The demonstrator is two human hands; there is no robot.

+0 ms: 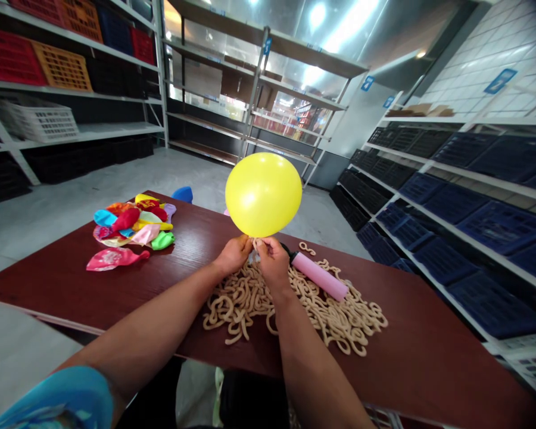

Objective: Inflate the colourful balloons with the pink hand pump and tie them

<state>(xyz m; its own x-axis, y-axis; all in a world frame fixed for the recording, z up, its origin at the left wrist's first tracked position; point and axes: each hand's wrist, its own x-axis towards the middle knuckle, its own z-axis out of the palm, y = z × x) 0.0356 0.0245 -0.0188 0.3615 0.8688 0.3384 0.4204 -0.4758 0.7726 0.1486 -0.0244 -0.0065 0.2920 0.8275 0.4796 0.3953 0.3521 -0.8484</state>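
An inflated yellow balloon (263, 193) stands upright above the table, its neck down between my hands. My left hand (234, 255) is closed on the neck from the left. On the other side my right hand (273, 257) pinches at the same spot with thumb and fingertips. The neck itself is mostly hidden by the fingers. Beneath both hands spreads a pile of beige, curled, cord-like pieces (352, 325). A pink hand pump (319, 275) with a black end lies on the pile, just right of my right hand.
Flat balloons (147, 234) in several colours lie heaped on the left of the dark red table (429, 351). A blue object (183, 194) shows past the table's far edge. Shelves with crates (509, 226) line the right and left; a rack (254, 89) stands behind.
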